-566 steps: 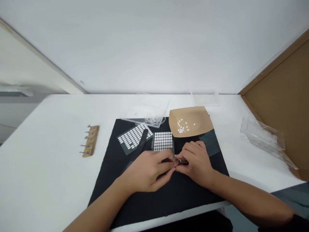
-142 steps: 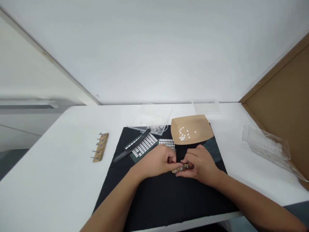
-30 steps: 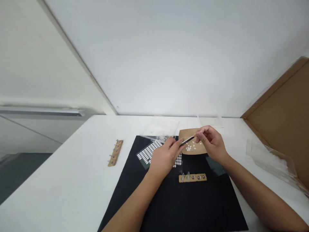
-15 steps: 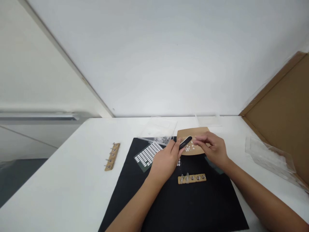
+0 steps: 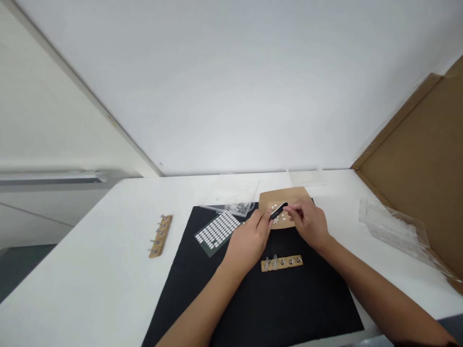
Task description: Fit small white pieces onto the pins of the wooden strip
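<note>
My left hand (image 5: 249, 237) is closed around a slim black object (image 5: 278, 212) with a pale edge, whose exact kind I cannot make out. Its free end points to the right. The fingertips of my right hand (image 5: 308, 222) are pinched together right at that end; what they hold, if anything, is too small to tell. Under both hands lies a brown card or shallow tray (image 5: 282, 194) with several small white oval pieces (image 5: 283, 216) scattered on it. Nearer to me, a tan strip (image 5: 286, 263) carrying several small clear and metallic parts rests on the black mat (image 5: 282, 303).
A dark sheet of white ovals (image 5: 218, 231) lies left of my left hand. Behind it is a clear plastic tray (image 5: 231, 191). A second tan strip (image 5: 160, 236) sits on the white table at left. Clear plastic boxes (image 5: 396, 226) and a cardboard panel (image 5: 427, 140) stand at right.
My right fingertips have moved left and now meet the tip of the black object, where a gap showed before. The left hand keeps its hold. The whole view has shifted slightly.
</note>
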Available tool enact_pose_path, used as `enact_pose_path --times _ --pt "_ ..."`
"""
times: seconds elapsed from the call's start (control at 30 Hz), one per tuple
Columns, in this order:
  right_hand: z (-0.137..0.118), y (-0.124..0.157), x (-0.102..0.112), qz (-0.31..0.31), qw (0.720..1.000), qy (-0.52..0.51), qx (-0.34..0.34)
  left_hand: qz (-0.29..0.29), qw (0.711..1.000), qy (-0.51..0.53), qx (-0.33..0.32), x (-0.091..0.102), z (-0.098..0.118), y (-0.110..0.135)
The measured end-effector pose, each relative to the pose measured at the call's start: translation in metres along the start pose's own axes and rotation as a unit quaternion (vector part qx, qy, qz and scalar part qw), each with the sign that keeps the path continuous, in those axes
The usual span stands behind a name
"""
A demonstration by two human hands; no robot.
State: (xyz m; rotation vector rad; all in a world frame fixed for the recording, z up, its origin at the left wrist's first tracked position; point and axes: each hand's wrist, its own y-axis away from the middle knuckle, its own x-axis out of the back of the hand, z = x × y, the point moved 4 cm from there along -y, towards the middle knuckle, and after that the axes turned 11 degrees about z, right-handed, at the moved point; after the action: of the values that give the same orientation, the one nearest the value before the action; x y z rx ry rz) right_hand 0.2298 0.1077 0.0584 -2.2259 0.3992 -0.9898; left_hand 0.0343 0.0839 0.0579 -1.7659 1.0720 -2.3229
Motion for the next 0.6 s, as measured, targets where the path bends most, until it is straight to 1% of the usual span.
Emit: enact_pose_path --times 0.13,0.27,0.4,0.5,0.6 --pt "0.002 0.004 -0.008 -0.005 0.999 0.051 0.008 -0.014 1.0 0.002 0.017 0.003 0.0 -0.001" --pt "0.006 0.008 -0.014 -0.019 0.994 0.107 -0.002 -0.03 0.999 0.01 0.014 0.004 0.0 0.002" --pt "0.007 0.011 -0.019 -0.047 0.993 0.11 -0.002 -0.04 0.999 -0.019 0.007 0.0 -0.002 0.005" --pt "0.005 0.013 -0.023 -0.058 0.992 0.109 0.001 -0.039 0.998 -0.045 0.01 -0.003 -0.003 0.007" --pt "0.001 0.014 -0.026 -0.073 0.991 0.11 0.007 -0.035 0.998 -0.048 0.014 -0.004 -0.004 0.008"
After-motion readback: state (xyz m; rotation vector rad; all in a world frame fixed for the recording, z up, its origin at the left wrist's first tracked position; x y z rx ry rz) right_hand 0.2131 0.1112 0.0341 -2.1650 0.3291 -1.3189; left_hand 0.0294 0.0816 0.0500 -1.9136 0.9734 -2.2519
